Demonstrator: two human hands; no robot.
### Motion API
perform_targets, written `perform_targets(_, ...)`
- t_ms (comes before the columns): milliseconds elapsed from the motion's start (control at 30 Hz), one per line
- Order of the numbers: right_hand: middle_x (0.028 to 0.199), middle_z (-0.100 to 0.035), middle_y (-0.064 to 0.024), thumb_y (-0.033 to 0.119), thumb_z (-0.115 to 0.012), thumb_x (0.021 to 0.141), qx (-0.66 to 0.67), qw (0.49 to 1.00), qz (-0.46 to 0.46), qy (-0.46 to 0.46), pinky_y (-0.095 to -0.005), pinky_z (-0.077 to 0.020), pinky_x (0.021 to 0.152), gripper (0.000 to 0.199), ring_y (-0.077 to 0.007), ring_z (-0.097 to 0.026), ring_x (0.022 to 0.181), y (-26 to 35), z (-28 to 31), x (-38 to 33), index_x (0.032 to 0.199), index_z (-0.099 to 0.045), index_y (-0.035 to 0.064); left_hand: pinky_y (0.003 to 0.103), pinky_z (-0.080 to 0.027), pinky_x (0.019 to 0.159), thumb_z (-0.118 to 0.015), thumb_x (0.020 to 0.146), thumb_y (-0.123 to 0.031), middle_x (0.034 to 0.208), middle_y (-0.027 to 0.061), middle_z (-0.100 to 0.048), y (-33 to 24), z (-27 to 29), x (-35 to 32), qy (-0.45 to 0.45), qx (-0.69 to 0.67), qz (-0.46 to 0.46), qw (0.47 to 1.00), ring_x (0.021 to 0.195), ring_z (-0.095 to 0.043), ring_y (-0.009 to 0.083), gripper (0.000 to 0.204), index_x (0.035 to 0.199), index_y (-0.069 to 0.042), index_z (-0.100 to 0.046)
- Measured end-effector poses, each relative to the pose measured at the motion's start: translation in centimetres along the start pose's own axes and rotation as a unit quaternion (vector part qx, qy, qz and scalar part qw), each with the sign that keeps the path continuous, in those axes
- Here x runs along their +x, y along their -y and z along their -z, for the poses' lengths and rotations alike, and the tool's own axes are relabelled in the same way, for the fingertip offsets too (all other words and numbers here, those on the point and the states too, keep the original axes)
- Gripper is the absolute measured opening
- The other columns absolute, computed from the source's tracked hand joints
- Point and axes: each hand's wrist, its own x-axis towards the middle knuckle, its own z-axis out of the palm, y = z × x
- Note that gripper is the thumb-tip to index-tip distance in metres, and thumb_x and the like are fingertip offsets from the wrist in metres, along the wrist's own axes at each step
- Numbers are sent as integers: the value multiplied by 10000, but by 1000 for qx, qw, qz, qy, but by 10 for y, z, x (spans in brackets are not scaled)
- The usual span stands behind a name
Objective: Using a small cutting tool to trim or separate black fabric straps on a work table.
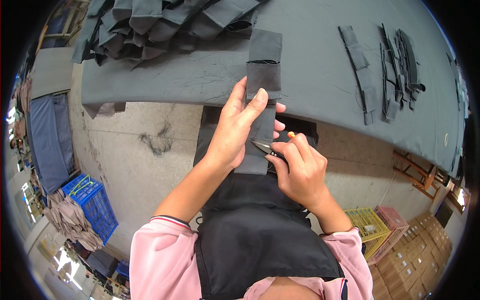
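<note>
My left hand (231, 122) is closed on a strip of dark grey fabric pieces (264, 79), its thumb pressed on top and its fingertips showing past the right edge. The strip's far end lies over the table edge, while its near part hangs down toward my black apron (265, 235). In my right hand (304, 172) is a pair of thread snips (262, 146), mostly covered by the fingers. Their pointed metal blades lie against the lower part of the strip. A small orange tip (291, 134) pokes out above the right fingers.
On the grey-covered table (310, 55) lie a heap of grey fabric pieces (145, 25) at far left and several narrow strips (357, 70) at right. Loose threads (159, 142) litter the floor. A blue crate (100, 212) stands left; a yellow crate (367, 222) and cardboard boxes (415, 250) stand right.
</note>
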Motion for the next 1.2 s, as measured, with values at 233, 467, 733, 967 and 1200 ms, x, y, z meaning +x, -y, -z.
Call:
perform_targets(233, 749, -498, -55, 88, -746, 633, -42, 998, -15, -32, -302, -416, 517, 252, -216, -521, 565, 0, -1, -5, 837, -600, 66, 297, -529, 621, -561, 927, -364, 970, 137, -610, 3, 3, 1, 1, -9, 7, 1000, 717, -630, 172, 646, 1380, -30, -246)
perform_targets(467, 740, -539, -85, 22, -755, 624, -11, 1000, -20, 11, -349, -522, 674, 267, -256, -568, 608, -1, 1, -1, 827, -584, 36, 302, -530, 613, -566, 924, -362, 969, 151, -609, 5, 5, 2, 17, -24, 21, 999, 712, -629, 176, 754, 1426, -3, -134)
perform_targets(733, 739, -536, -92, 23, -753, 623, 2, 999, -33, 13, -346, -503, 612, 268, -264, -581, 623, 1, 3, 1, 830, -583, 31, 302, -534, 616, -564, 925, -362, 965, 147, -609, 7, 1, 1, 3, -22, 33, 999, 707, -630, 175, 720, 1412, -3, -173)
perform_targets(967, 725, -515, -71, 37, -742, 635, -16, 1000, 1, -16, -319, -441, 524, 249, -235, -544, 570, -4, -2, -6, 840, -602, 45, 316, -537, 633, -549, 931, -383, 960, 139, -609, 5, 2, 2, 25, -28, 46, 998, 709, -627, 179, 671, 1401, -40, -214)
perform_targets(1200, 752, -407, -15, -15, -727, 685, 269, 938, -211, -54, -235, -359, 519, 365, -118, -379, 572, -32, -10, -9, 1027, -608, 35, 376, -539, 763, -477, 953, -216, 1188, 162, -543, 16, 11, -8, 54, -73, 90, 992, 881, -630, 225, 584, 1453, -113, -193)
